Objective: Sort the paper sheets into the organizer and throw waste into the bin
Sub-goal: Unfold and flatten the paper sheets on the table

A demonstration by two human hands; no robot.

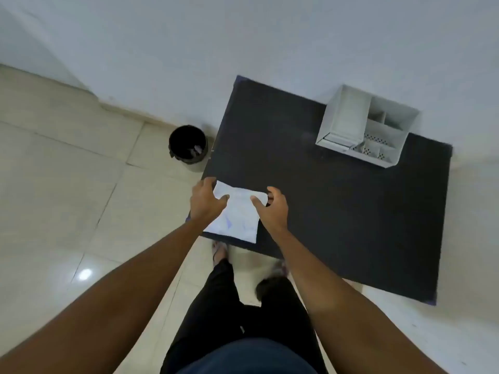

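Paper (237,215) sits pinched at its top corners by both hands' fingers (222,198); uneven pulling could tear it.

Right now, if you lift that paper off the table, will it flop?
Probably. The paper looks thin and its far edge already curls between the left hand and right hand, so it should bend. It likely weighs little. One corner overhangs the table, so it could slide off.

Glossy tiled floor (67,184), white wall (243,36)
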